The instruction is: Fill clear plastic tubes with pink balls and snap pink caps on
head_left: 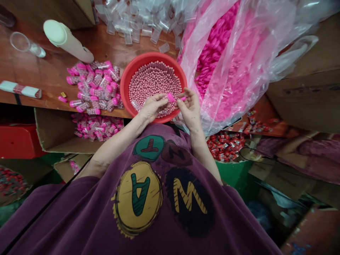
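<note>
Over the red bowl (124,83), filled with small pink beads (155,79), both hands are close together. My left hand (152,107) is closed on a small bottle with a bright pink cap (170,97); its clear body is mostly hidden by the fingers. Just to the right, my right hand (190,108) pinches a small pink cap (182,98), partly covered by the thumb. Left of the bowl lies a heap of filled, pink-capped bottles (97,85). A clear bottle (136,105) rests among the beads at the bowl's near left side.
Empty clear tubes (143,21) are piled behind the bowl. A plastic bag of pink caps (223,46) leans at its right. Below the table edge, a cardboard box (53,131) holds more capped bottles. A white cylinder (69,40) lies at the back left.
</note>
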Tool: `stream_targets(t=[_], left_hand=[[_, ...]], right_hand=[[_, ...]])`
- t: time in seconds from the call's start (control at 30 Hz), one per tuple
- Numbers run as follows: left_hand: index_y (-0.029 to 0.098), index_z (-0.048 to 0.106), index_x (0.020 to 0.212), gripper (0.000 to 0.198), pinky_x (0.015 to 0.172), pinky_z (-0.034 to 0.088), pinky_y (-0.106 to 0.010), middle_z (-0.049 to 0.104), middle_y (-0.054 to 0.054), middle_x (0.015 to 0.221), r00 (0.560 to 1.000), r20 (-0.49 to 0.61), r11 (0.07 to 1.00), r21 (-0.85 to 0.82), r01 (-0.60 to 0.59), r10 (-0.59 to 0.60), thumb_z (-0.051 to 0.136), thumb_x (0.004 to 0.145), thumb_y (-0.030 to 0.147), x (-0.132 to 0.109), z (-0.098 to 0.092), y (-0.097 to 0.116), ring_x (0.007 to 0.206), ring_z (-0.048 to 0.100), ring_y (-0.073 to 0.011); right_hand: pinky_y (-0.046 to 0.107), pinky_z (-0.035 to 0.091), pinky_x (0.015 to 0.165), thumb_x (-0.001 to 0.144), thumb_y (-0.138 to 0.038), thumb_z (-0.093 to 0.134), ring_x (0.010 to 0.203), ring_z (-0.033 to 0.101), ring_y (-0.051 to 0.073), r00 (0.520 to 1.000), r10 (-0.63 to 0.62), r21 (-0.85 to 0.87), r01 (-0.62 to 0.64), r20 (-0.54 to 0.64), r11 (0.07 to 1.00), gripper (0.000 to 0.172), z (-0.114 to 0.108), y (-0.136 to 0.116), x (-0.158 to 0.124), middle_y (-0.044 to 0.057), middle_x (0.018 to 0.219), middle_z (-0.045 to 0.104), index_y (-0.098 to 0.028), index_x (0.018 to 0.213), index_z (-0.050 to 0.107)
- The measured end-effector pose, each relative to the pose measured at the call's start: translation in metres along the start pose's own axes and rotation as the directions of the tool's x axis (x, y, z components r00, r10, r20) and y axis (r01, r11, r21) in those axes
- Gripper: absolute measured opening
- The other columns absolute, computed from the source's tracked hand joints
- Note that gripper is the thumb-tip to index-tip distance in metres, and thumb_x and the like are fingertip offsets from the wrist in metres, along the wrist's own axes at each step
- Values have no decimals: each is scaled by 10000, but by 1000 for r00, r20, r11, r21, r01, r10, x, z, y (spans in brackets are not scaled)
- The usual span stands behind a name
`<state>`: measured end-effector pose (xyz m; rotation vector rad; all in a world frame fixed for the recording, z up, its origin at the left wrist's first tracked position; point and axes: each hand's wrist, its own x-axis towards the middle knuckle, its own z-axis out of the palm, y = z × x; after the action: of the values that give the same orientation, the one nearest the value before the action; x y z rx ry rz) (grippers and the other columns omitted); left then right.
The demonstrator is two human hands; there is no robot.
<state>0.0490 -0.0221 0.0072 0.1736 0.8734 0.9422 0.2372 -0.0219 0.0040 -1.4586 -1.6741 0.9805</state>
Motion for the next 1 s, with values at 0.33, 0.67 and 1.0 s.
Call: stream_targets(t=[0.33,0.67,1.0], left_hand=[[142,847,970,232,749,605,-260,828,-23,839,995,-53,992,100,-77,83,981,786,189,-5,8,6,722,728,-131],[149,799,931,212,790,605,-277,789,-14,786,980,-184,994,90,-59,75,971,807,138,-8,10,0,745,730,-140],[147,780,931,159,695,557,-241,750,10,709,974,-221,993,110,-31,54,915,848,130,-6,4,-1,640,658,-108]], right_hand=[[638,593,1187,1005,-551,798,1306,688,354,993,-51,-314,82,105,946,621,11,-26,-7,153,1383,693,-229,1503,614],[707,525,1236,891,-456,910,1403,632,449,977,-23,-470,121,210,874,789,26,-14,3,226,1450,659,-164,1517,529],[596,602,1026,836,-421,814,1140,722,399,968,11,-539,129,250,832,501,38,-9,9,167,1155,760,-199,1227,592]])
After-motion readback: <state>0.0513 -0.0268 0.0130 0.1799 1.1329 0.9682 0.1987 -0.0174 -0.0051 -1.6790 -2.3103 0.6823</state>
